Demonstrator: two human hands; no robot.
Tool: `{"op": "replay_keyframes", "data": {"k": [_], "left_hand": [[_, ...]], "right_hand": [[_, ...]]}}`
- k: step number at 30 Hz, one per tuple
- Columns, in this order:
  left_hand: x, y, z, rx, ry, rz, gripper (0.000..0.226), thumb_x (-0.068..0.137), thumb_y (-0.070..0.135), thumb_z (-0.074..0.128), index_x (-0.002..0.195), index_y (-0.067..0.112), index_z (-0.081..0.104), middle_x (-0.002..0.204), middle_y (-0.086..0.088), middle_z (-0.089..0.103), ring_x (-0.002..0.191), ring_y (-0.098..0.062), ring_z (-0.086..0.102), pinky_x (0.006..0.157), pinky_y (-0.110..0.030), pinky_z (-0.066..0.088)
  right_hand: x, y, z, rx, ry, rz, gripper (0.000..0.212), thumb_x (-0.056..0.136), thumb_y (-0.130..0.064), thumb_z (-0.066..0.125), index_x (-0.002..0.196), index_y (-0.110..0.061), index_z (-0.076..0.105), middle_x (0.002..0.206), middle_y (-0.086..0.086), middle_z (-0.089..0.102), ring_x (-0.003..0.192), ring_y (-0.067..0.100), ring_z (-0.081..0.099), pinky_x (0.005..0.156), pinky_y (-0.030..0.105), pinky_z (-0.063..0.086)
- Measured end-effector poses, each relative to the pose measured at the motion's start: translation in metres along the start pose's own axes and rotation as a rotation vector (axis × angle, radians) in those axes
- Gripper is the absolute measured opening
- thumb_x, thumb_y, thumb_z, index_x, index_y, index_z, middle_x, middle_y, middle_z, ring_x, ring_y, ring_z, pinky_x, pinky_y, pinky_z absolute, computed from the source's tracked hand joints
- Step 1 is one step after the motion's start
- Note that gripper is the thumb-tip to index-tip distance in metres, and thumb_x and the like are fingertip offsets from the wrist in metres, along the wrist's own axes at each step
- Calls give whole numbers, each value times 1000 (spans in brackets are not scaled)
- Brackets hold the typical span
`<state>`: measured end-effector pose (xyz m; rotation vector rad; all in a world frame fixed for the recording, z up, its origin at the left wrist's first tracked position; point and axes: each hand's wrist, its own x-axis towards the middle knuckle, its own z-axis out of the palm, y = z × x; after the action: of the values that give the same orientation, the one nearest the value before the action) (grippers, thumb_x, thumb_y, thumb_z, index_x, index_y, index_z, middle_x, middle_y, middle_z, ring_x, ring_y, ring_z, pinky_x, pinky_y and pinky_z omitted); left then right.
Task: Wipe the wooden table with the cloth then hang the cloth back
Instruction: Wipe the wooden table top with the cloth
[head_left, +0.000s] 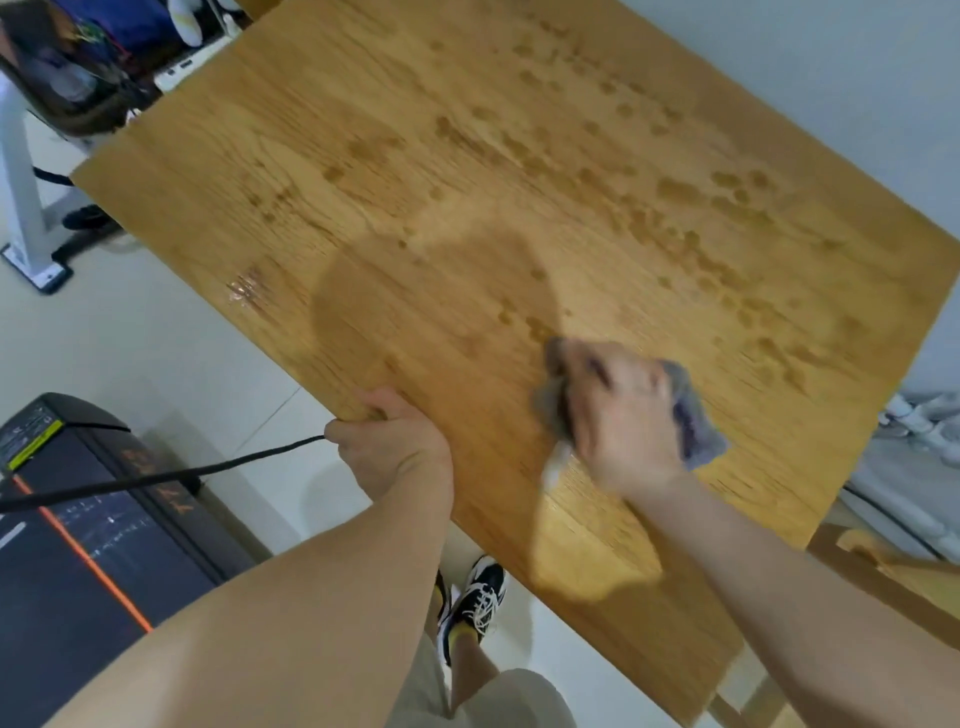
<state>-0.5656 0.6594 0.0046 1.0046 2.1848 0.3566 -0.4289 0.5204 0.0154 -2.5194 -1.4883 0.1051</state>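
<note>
There is orange writing on the black machine (78, 530) on the floor to your left, and a yellow-green label on it too, but both are too blurry to read.

Your right hand (618, 415) is pressing flat on the cloth (696, 421), and your fingers are spread over it. The cloth is grey-blue and crumpled. It is peeking out on both sides of your hand. It is lying on the wooden table (467, 156), close to the edge nearest you.

The table top is light brown with dark lines in the wood. Lots of small wet spots are sitting on the far half. A shiny wet patch is lying near the left edge.

Your left hand (395, 441) is closed around the near edge of the table, with your thumb on top. A black cord (156, 475) is running from beside that hand out to the left.

The table is touching the pale wall (831, 78) on its far side. The floor (130, 338) on your left is giving you room. Your shoes (475, 603) are standing just by the near edge.
</note>
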Motion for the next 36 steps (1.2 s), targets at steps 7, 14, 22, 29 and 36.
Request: {"op": "replay_keyframes", "data": {"k": [7, 14, 22, 29, 36], "left_hand": [[4, -4, -2, -11, 2, -6, 51, 91, 52, 26, 115, 8, 40, 104, -17, 62, 86, -40, 59, 66, -40, 42], [-4, 1, -6, -43, -55, -4, 46, 97, 43, 32, 121, 4, 39, 104, -15, 55, 80, -34, 52, 63, -36, 32], [15, -11, -26, -313, -314, 46, 41, 93, 35, 45, 123, 9, 40, 113, -11, 58, 94, -29, 59, 77, -38, 48], [111, 40, -45, -518, -539, 33, 39, 86, 47, 48, 116, 23, 48, 106, 2, 61, 97, -17, 60, 89, -41, 52], [123, 26, -53, -533, -642, 94, 54, 88, 55, 48, 125, 16, 48, 109, 2, 63, 101, -18, 64, 92, -49, 52]], "right_hand": [[-1, -83, 21, 87, -3, -34, 48, 93, -21, 43, 139, -4, 49, 136, 16, 53, 127, 36, 48, 104, 51, 39], [18, 3, -1, -56, 51, 349, 51, 99, -27, 31, 142, -3, 44, 147, 13, 45, 141, 33, 34, 108, 56, 33], [5, -127, 29, -13, -84, -7, 49, 98, -24, 39, 146, -13, 42, 154, 4, 37, 145, 23, 28, 117, 46, 23], [18, -63, 10, -91, -59, 169, 51, 100, -30, 30, 148, -16, 39, 156, 3, 34, 147, 21, 24, 116, 47, 18], [61, -189, 52, -76, -60, 107, 53, 98, -28, 33, 148, -10, 35, 157, 8, 32, 147, 24, 22, 118, 48, 19]]}}
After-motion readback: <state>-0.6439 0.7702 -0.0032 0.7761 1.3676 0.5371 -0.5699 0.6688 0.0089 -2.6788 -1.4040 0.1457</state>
